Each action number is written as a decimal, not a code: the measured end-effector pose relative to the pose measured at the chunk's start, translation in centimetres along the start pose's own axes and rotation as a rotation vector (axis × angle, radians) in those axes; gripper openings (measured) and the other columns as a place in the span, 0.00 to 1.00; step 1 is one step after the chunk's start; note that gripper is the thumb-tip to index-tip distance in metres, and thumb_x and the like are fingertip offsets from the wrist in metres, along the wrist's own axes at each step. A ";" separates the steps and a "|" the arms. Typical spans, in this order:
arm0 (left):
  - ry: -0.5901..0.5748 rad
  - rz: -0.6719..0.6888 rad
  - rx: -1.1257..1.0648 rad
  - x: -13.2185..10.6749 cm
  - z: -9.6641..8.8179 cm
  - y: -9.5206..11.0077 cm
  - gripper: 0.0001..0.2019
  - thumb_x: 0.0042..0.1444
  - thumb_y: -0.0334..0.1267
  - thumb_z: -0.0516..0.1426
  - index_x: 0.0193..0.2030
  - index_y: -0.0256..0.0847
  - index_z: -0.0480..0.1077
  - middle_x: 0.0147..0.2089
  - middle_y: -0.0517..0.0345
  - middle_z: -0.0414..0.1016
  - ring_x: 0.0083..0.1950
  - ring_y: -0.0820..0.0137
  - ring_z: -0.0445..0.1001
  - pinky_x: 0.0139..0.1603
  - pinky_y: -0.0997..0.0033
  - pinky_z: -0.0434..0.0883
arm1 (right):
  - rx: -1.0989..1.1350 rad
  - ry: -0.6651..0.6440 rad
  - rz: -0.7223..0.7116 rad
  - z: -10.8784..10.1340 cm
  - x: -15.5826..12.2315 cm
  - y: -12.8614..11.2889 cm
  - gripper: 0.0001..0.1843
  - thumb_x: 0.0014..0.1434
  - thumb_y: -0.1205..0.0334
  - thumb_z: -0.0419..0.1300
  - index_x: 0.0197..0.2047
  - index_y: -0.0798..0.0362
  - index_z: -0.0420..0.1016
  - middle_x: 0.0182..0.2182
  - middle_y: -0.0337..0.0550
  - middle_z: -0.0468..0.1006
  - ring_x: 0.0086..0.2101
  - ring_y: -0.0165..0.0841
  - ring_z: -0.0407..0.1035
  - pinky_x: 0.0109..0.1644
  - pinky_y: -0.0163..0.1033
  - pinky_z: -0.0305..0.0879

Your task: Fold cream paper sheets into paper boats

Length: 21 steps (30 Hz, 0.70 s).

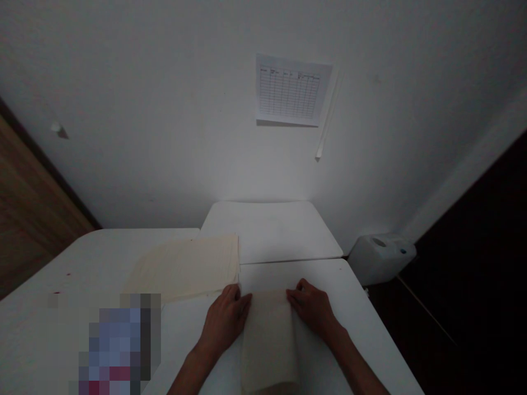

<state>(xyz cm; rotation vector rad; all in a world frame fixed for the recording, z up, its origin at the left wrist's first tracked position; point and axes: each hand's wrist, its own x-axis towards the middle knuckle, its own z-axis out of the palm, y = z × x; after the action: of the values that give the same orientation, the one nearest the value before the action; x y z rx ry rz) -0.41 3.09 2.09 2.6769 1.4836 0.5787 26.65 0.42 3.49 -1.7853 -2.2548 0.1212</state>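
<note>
A narrow strip of folded beige cloth (269, 340) lies lengthwise before me on the white table (333, 351). At its far left corner my left hand (225, 319) is closed, thumb and fingers pinching the edge. My right hand (313, 308) pinches the far right corner in the same way. The strip's near end runs toward the bottom of the view, with a layered edge there. Left of my left hand, a wider, flat piece of cream cloth (185, 266) is spread on the tabletop.
A pixelated patch (119, 340) hides whatever is at the lower left. Behind stands a white wall (164, 109) with a printed table sheet (292, 90) taped up. A white plastic container (381, 258) is beyond the table's right edge. Brown wood (37, 203) borders the left.
</note>
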 end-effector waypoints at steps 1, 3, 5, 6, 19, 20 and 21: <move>0.017 0.012 -0.007 -0.2 0.0 -0.1 0.12 0.64 0.39 0.51 0.48 0.46 0.74 0.39 0.53 0.65 0.42 0.63 0.67 0.41 0.64 0.67 | -0.002 -0.019 -0.006 -0.2 0.0 0.1 0.13 0.68 0.54 0.51 0.48 0.40 0.75 0.40 0.40 0.72 0.37 0.31 0.71 0.38 0.33 0.61; 0.043 0.032 -0.026 -0.4 -0.1 -0.3 0.13 0.63 0.40 0.53 0.51 0.47 0.73 0.40 0.53 0.66 0.42 0.62 0.67 0.43 0.62 0.67 | 0.003 -0.049 -0.018 -0.6 0.0 0.3 0.13 0.67 0.53 0.51 0.49 0.40 0.75 0.41 0.41 0.72 0.38 0.31 0.71 0.39 0.34 0.62; 0.052 0.044 -0.039 -0.5 -0.1 -0.5 0.14 0.62 0.40 0.54 0.52 0.48 0.73 0.42 0.52 0.66 0.44 0.61 0.67 0.45 0.60 0.67 | 0.015 -0.074 -0.030 -0.8 0.0 0.5 0.14 0.66 0.52 0.52 0.52 0.39 0.74 0.43 0.41 0.72 0.39 0.32 0.70 0.41 0.35 0.63; 0.047 0.047 -0.041 -0.6 -0.2 -0.6 0.14 0.61 0.40 0.54 0.52 0.49 0.73 0.43 0.52 0.66 0.45 0.60 0.66 0.46 0.59 0.67 | 0.022 -0.088 -0.037 -0.9 -0.1 0.7 0.15 0.66 0.51 0.54 0.53 0.39 0.73 0.44 0.42 0.72 0.40 0.33 0.70 0.42 0.35 0.63; -0.017 0.070 -0.081 -0.5 -1.0 -1.2 0.17 0.61 0.41 0.55 0.57 0.52 0.69 0.48 0.52 0.66 0.49 0.59 0.65 0.49 0.58 0.65 | 0.070 -0.173 -0.080 -2.0 -0.1 1.2 0.24 0.59 0.48 0.59 0.58 0.40 0.69 0.47 0.45 0.69 0.46 0.38 0.67 0.51 0.41 0.61; -0.016 0.067 -0.082 -0.4 -0.9 -1.2 0.17 0.61 0.41 0.55 0.57 0.51 0.69 0.47 0.52 0.66 0.49 0.59 0.65 0.49 0.58 0.65 | 0.069 -0.171 -0.079 -2.0 0.0 1.2 0.24 0.59 0.48 0.60 0.58 0.41 0.69 0.47 0.45 0.69 0.46 0.38 0.67 0.51 0.41 0.61; -0.013 0.067 -0.081 -0.3 -0.9 -1.2 0.17 0.61 0.40 0.54 0.57 0.50 0.69 0.47 0.51 0.66 0.48 0.59 0.65 0.49 0.58 0.65 | 0.068 -0.166 -0.079 -2.0 0.0 1.2 0.23 0.59 0.49 0.60 0.58 0.41 0.70 0.47 0.44 0.69 0.46 0.38 0.66 0.51 0.41 0.61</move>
<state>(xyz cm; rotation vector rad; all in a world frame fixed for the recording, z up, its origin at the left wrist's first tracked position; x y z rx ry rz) -1.80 3.32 2.57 2.6717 1.3413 0.6099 28.25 0.54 5.19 -1.7059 -2.4001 0.3381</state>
